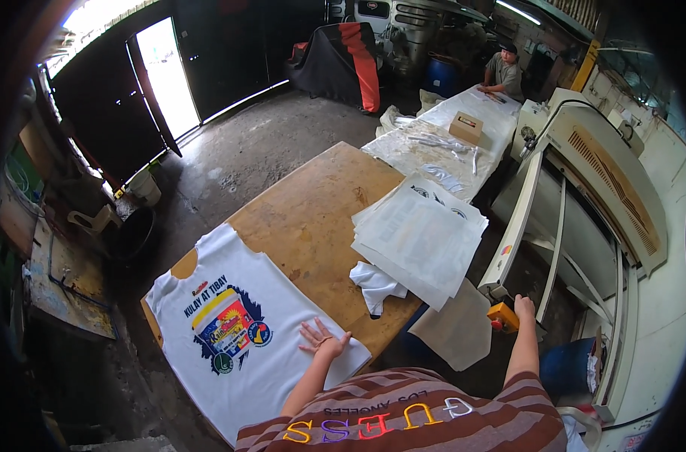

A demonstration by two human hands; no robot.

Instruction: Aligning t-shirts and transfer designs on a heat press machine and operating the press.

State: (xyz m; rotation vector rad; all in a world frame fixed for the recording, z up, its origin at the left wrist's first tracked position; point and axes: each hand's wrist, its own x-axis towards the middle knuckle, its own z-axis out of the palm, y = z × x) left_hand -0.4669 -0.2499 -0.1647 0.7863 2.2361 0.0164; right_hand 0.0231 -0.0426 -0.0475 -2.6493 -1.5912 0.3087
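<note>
A white sleeveless shirt piece [289,297] with a colourful print lies flat on the brown wooden table [313,203]. My left hand [324,339] rests on its lower right part, palm down with the fingers spread. Out to the right, my right hand [524,307] is closed beside a yellow control box [503,317] with a reddish button, at the near end of a large cream press machine [603,181]. What its fingers grip is hidden. A crumpled white cloth [376,286] lies between the shirt and a stack of printed translucent sheets [422,237].
A brownish sheet [454,328] hangs off the table's right corner. Beyond stands a long pale table [433,128] with a cardboard box [466,128], where another person [504,74] leans. A blue drum [570,365] stands below the press. A covered vehicle [335,64] is at the back.
</note>
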